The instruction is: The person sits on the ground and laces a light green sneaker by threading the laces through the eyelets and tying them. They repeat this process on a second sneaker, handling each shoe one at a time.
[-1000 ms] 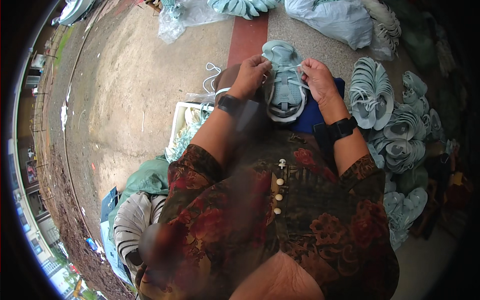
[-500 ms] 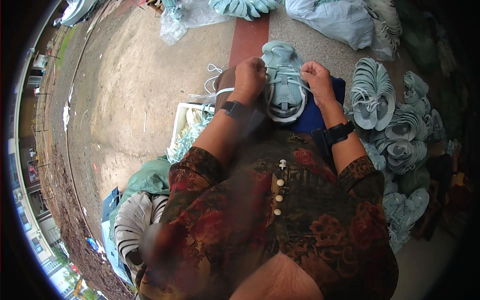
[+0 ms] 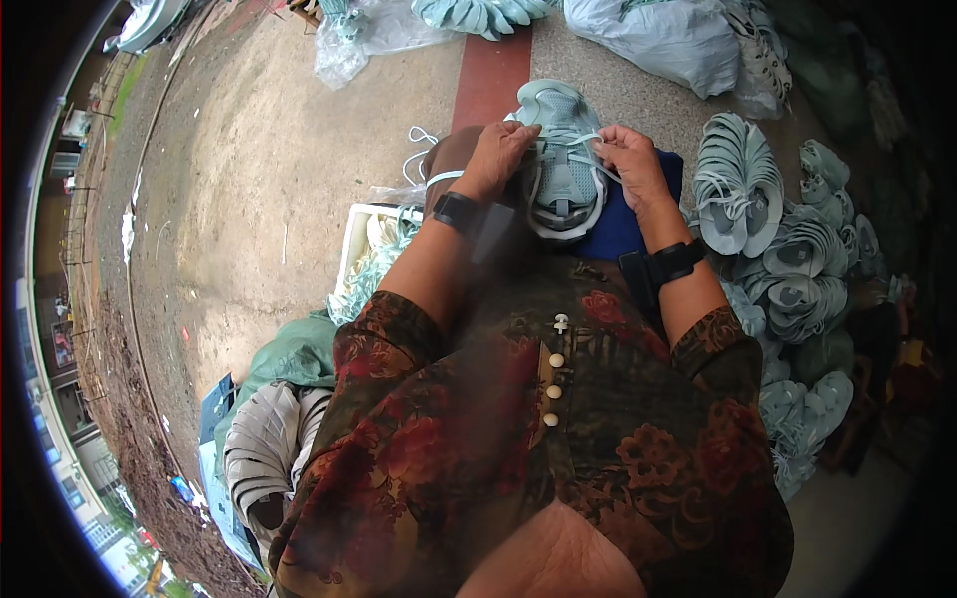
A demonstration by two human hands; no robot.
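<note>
A pale blue mesh shoe upper lies across my lap, toe pointing away from me, with its open heel nearest. Laces cross its front in several rows. My left hand is at its left eyelet edge, fingertips closed over that edge. What lies under those fingertips is partly hidden. At the right edge, my right hand pinches a pale blue shoelace between thumb and forefinger. Blue cloth is under the upper on the right.
Stacked shoe uppers stand to my right, with more bundles behind and below them. A white bin of laces sits at my left, near a green sack and grey uppers. Plastic bags lie ahead.
My left hand has turned from a closed pinch to fingers reaching over the eyelet edge. My right hand has shifted slightly toward the upper with the shoelace still pinched.
</note>
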